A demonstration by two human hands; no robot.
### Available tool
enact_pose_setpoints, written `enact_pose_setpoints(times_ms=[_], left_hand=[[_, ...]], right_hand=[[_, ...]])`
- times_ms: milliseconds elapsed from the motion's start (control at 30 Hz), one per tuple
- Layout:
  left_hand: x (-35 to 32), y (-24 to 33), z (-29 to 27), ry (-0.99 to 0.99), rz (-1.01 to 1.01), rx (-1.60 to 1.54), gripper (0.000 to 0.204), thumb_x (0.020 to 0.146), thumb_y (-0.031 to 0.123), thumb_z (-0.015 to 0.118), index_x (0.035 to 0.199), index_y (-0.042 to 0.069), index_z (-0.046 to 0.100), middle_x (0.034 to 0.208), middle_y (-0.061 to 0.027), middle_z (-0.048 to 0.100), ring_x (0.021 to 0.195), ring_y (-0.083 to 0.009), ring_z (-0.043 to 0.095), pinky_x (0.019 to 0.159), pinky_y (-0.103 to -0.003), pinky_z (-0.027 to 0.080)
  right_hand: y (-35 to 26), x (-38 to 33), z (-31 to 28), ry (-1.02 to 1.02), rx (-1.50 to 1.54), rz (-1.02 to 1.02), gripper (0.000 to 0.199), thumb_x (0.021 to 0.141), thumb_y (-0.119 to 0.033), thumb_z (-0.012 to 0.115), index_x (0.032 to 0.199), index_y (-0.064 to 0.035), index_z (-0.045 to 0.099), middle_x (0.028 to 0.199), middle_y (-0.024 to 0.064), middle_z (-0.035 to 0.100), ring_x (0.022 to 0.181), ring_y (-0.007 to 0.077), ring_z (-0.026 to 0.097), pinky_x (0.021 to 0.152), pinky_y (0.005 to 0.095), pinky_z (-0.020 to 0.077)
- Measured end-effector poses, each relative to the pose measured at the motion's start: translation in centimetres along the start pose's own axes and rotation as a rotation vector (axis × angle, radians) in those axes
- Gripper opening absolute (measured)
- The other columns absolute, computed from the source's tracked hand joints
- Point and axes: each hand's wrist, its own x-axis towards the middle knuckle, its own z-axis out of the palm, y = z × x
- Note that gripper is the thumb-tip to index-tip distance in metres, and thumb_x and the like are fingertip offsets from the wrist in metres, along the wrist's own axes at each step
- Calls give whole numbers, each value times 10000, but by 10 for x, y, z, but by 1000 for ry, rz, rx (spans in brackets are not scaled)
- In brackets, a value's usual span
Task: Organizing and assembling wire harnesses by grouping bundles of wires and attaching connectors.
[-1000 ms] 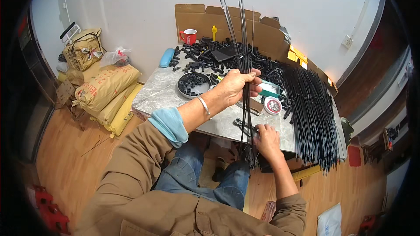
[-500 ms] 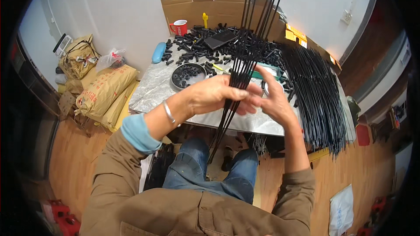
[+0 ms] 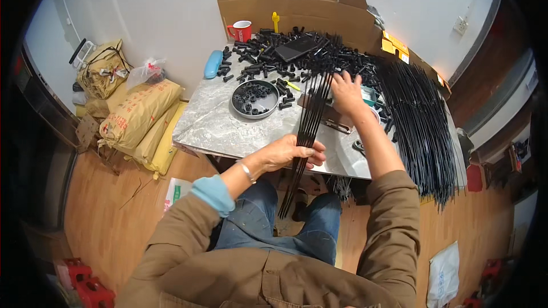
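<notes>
The grey marble-patterned bench (image 3: 217, 125) carries, along its right edge, a large sheaf of long thin black rods (image 3: 419, 120) that hangs past the near edge, and across its far side a heap of small black plastic fittings (image 3: 297, 60) against a flattened brown cardboard box (image 3: 297, 5). Nearer the middle sits a round dark metal pan (image 3: 254, 98) holding more fittings. The step in hand appears to be gathering and evening up a small bundle of thin black rods (image 3: 308, 125): it runs from the fittings heap, across the near edge of the bench, down toward the person's lap. The left hand (image 3: 288, 153) has its fingers closed around the bundle at the near edge, thumb over the rods. The right hand (image 3: 345, 94) lies open, fingers spread, on the bench just right of the bundle's far end, touching or nearly touching it; I cannot tell which. The next move probably calls for squaring the rod ends while keeping the left hold firm.
</notes>
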Motion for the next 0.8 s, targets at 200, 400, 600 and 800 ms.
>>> enact_pose_setpoints(times_ms=[200, 400, 600, 800], left_hand=[[17, -22, -16, -28, -147, -145, 429, 893, 153, 632, 1232, -71, 493, 1037, -178, 647, 997, -265, 646, 839, -336, 554], [26, -35, -7, 138, -90, -96, 570, 840, 226, 709, 1270, -48, 453, 1051, -137, 637, 930, -235, 652, 800, -308, 548], [9, -1, -1, 501, 474, 1359, 910, 614, 421, 818, 1341, 46, 421, 1446, -217, 275, 1340, -404, 265, 1083, -504, 264], [16, -32, -28, 5, 327, 1607, 1056, 582, 547, 790, 1424, 98, 338, 1499, -149, 262, 1400, -374, 191, 1110, -610, 127]], right_hand=[[14, -32, -56, -409, 2161, 101, 731, 820, -92, 653, 1420, 49, 260, 1409, 204, 408, 1276, 331, 444, 1056, 480, 371], [-32, -21, -74, -310, 2335, 213, 319, 953, -149, 531, 1222, 15, 479, 1034, 137, 622, 918, 245, 643, 868, 410, 531], [-60, -59, -96, -167, 2060, 182, 254, 936, -163, 564, 1110, 23, 562, 923, 88, 641, 873, 194, 639, 837, 342, 528], [-83, -93, -112, -147, 1923, 106, 188, 950, -91, 524, 1080, 30, 586, 882, 104, 669, 866, 188, 646, 817, 324, 521]])
